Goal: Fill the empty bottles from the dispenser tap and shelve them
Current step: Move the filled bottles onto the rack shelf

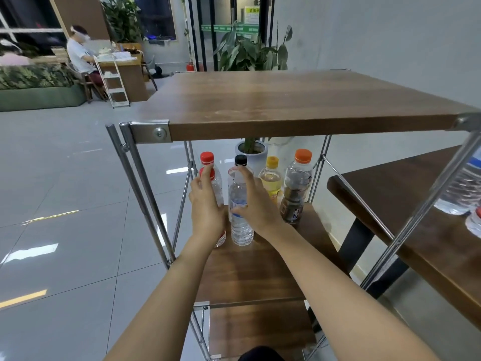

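Note:
On the rack's middle shelf [260, 272] my left hand [207, 207] grips a red-capped clear bottle [221, 238] that stands at the shelf's left; my thumb reaches up to its cap. Right beside it, my right hand [256, 204] holds a clear water bottle [241, 227], thumb on its front and fingers over its top. Both bottles stand upright on the shelf, close together. Behind them stands a row: another red-capped bottle [207, 158], a black-capped bottle [240, 160], a yellow-capped bottle [272, 178] and an orange-capped bottle [296, 188].
The wooden top shelf [286, 100] overhangs the bottles, and metal posts [145, 194] frame the rack. A dark table [390, 204] at the right carries a large water bottle [463, 188] and a smaller one [475, 222]. A potted plant [251, 149] stands behind the rack. A person sits far left.

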Demonstrator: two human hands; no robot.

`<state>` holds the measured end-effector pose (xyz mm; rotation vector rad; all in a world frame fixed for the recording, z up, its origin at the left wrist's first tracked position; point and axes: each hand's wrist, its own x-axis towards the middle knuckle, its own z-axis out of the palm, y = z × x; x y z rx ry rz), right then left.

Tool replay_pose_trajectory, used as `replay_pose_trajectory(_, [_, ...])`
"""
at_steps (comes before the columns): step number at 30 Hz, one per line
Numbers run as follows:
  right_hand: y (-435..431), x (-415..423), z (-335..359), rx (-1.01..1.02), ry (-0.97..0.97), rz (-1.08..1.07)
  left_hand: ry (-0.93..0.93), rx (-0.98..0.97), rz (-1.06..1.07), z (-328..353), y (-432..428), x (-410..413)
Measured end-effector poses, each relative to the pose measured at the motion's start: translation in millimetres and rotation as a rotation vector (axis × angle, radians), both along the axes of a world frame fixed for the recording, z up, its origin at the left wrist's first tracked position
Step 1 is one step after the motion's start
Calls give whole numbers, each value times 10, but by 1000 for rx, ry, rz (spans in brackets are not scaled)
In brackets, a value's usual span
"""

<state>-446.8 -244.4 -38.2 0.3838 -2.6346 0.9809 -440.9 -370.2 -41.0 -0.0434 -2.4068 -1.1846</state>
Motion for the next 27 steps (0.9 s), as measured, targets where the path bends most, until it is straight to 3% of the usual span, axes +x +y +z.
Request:
replay_pose_trajectory(10, [496, 776, 372, 212, 71, -175, 111, -345, -32, 231, 346, 563])
replay_pose_trajectory(13, [763, 1187, 519, 266, 69, -255, 81, -303, -119, 359, 633, 836])
replay_pose_trajectory(20, [1530, 2170, 849, 264, 65, -547, 283, -260, -450, 592, 1413, 1434])
replay_pose_trajectory(27, [2145, 2977, 1238, 385, 233, -831, 435, -221, -718, 886, 2301, 1864])
